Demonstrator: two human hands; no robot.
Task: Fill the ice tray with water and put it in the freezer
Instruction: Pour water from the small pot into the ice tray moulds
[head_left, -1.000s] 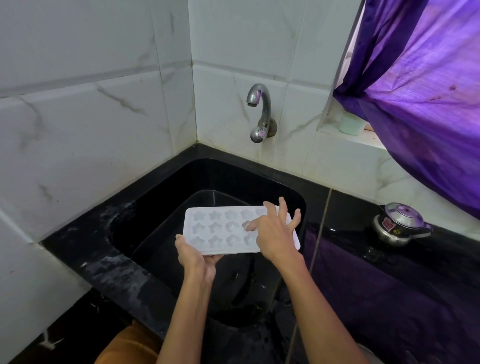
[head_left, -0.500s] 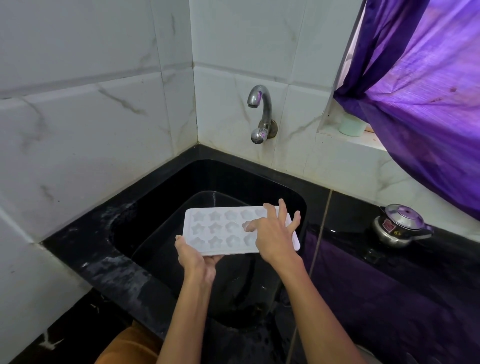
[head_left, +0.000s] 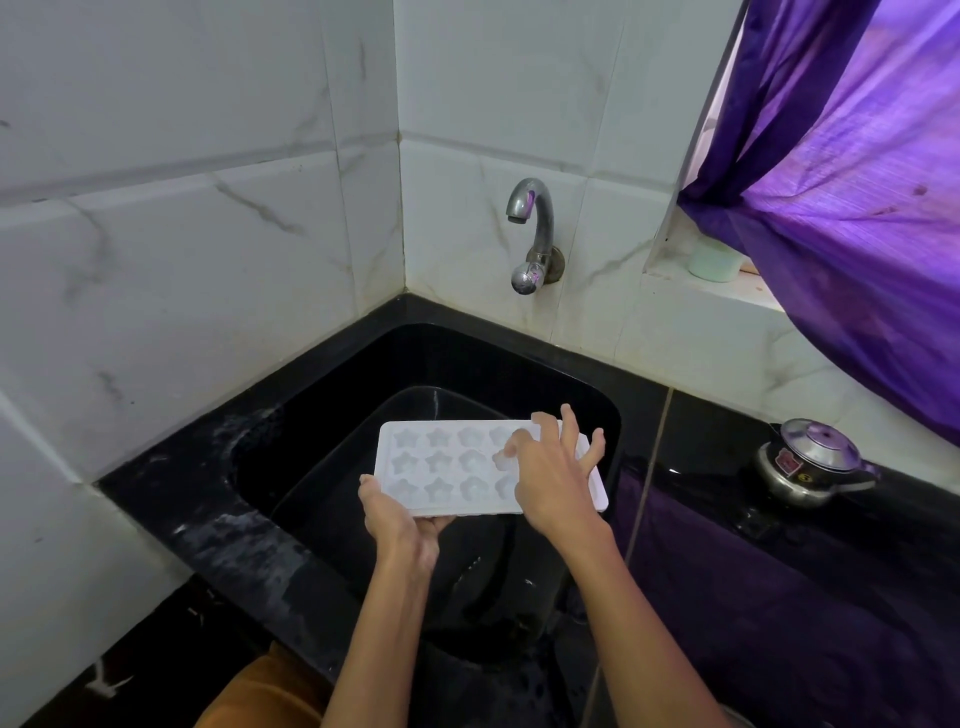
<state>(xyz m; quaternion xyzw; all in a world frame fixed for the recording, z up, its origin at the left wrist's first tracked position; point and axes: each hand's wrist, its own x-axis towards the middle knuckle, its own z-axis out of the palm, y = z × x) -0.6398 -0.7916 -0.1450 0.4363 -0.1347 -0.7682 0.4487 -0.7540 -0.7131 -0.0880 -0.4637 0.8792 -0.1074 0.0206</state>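
The head camera looks down into a corner where two walls of white marble-veined tile meet above a black stone counter (head_left: 197, 525) with a deep black sink (head_left: 602, 415) sunk into it.

A white plastic ice tray with star-shaped moulds (head_left: 441, 467) is held roughly level over the sink, above its near half and well below the curved chrome tap (head_left: 532, 228) mounted on the far wall. No water runs from the spout.

The left hand (head_left: 400, 525) comes up from below, forearm nearly vertical in the view, and clamps the tray's near left corner, thumb on the top rim and the fingers hidden underneath. The right hand (head_left: 553, 473) reaches in from the lower right, wrist bent forward, palm down over the tray's right end. Its fingers (head_left: 571, 431) are spread apart and rest on the top face, the tips touching the moulds there; it presses rather than grips.

On the counter's right side, near the far edge and well apart from the sink, stands a small steel pressure cooker (head_left: 810, 467). A purple curtain (head_left: 857, 208) hangs over the window ledge, where a pale green cup (head_left: 714, 260) sits.
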